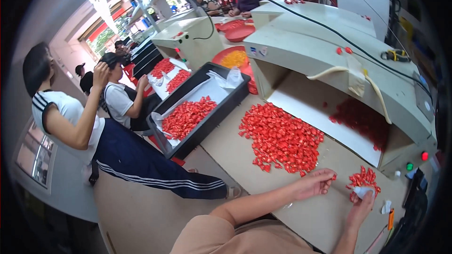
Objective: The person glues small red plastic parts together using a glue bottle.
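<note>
My left hand [314, 183] is closed over the bench, a small glossy red piece [334, 177] pinched at its fingertips. To its right, my right hand [361, 208] is curled around a small pale, rounded object [363, 191], whose kind I cannot make out. That object lies over a small heap of red pieces [362, 177], partly covering it. Beyond my left hand spreads a much larger pile of the same red pieces [281, 137] on the beige bench [308, 221].
A light-coloured housing [329, 49] with a wide opening stands behind the pile, red pieces inside. Left of the bench is a black crate [200, 137] holding red pieces on white plastic. An orange cutter [391, 219] lies at right. A person [70, 113] stands at left; others sit farther back.
</note>
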A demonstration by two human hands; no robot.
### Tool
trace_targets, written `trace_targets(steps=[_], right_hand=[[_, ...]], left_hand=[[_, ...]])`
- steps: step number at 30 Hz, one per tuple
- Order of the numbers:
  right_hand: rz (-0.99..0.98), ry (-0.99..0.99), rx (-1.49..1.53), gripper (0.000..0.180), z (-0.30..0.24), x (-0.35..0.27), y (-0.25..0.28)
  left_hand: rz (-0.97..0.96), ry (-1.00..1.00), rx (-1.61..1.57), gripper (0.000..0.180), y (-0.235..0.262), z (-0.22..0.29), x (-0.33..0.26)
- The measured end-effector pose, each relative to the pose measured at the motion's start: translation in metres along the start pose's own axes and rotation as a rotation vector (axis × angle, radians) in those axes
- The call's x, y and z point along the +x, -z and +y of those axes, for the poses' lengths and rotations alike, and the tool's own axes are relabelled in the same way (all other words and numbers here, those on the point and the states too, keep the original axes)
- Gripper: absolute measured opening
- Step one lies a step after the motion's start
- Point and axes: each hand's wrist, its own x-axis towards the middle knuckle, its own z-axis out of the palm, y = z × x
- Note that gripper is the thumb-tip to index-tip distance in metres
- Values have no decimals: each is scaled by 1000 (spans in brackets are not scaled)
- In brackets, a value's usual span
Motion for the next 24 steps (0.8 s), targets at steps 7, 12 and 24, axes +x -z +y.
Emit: trace_targets(steps=[7, 12, 24], right_hand=[[-17, 14, 33, 31, 2, -1, -8], [9, 6, 21, 32, -4, 1, -12], [-57, 39, 13, 36, -6, -4, -15]], left_hand=[[0, 14, 43, 16, -10, 4, -9], [-68, 11, 51, 15, -11, 8, -6], [-4, 31, 21, 12, 1, 5, -5]])
